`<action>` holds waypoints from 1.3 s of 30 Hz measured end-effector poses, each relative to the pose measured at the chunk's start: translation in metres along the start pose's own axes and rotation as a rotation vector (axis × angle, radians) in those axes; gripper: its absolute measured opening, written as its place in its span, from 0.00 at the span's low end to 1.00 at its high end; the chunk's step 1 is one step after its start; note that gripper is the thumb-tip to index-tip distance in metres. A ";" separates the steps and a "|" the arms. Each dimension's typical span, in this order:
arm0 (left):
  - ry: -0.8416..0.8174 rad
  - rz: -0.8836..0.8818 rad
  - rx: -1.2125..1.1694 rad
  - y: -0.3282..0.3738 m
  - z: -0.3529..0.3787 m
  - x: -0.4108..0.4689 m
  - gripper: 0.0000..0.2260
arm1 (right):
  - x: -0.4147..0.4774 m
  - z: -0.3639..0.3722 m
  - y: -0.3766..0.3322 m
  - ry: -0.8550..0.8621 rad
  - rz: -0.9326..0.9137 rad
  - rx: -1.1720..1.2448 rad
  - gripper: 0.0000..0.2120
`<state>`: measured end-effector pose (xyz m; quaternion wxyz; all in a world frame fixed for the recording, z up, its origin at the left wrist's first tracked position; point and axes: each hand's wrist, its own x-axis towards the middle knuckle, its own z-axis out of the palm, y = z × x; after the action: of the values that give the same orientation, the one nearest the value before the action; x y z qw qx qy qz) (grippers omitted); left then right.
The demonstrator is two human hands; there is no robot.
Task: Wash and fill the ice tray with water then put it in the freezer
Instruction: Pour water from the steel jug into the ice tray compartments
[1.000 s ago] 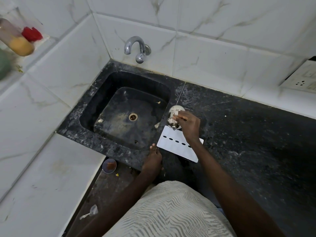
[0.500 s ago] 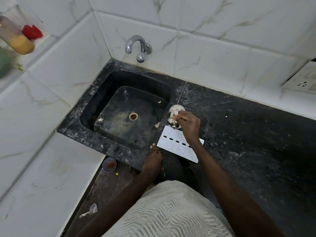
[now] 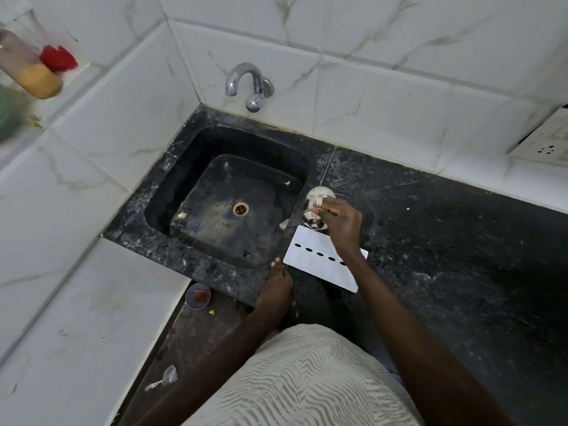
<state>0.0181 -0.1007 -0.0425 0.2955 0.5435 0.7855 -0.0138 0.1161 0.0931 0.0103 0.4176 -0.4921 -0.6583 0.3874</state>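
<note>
White marble-veined tiles wall in a black stone counter [image 3: 445,241] with one black sink [image 3: 172,192] sunk into its left end. Left of the sink, on a tiled ledge, one bottle [image 3: 27,69] of yellow liquid lies blurred beside something red. One chrome tap [image 3: 246,83] juts from the wall behind the sink; one drain [image 3: 240,208] sits at the basin's middle, with a few scraps around it. Below the sink's front rim, a small round dish [image 3: 198,296] lies on the floor. The left hand [image 3: 275,287] rests fingers-down on the counter's front edge, closed on nothing, fingertips just beside the white ice tray [image 3: 316,259]. That tray lies flat on the counter just right of the sink, five dark slots showing. The right hand [image 3: 342,224] is clamped on a steel tumbler [image 3: 315,207] at the sink's right rim, tilted over the tray's far edge. Rightward the counter runs bare to a wall socket [image 3: 544,146].
</note>
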 end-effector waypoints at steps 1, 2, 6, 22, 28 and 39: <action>-0.002 0.001 0.003 0.000 0.000 0.000 0.44 | 0.000 0.000 0.000 -0.002 0.014 0.006 0.10; -0.005 0.000 0.006 0.000 0.000 0.000 0.44 | 0.001 0.000 0.000 -0.006 0.028 0.019 0.10; 0.001 0.004 0.008 -0.001 0.000 0.000 0.43 | 0.003 0.004 -0.006 -0.009 0.079 0.075 0.09; 0.005 0.009 0.007 0.000 -0.001 0.001 0.40 | 0.002 0.026 -0.013 -0.059 -0.076 -0.034 0.08; -0.009 0.004 0.008 0.000 -0.001 0.000 0.43 | 0.004 0.027 -0.010 -0.048 -0.098 -0.043 0.08; -0.011 0.002 0.000 0.001 -0.004 -0.001 0.42 | 0.005 0.029 -0.007 -0.028 -0.092 -0.036 0.08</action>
<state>0.0179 -0.0994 -0.0388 0.2999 0.5442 0.7833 -0.0168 0.0858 0.0936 0.0078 0.4166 -0.4631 -0.6931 0.3627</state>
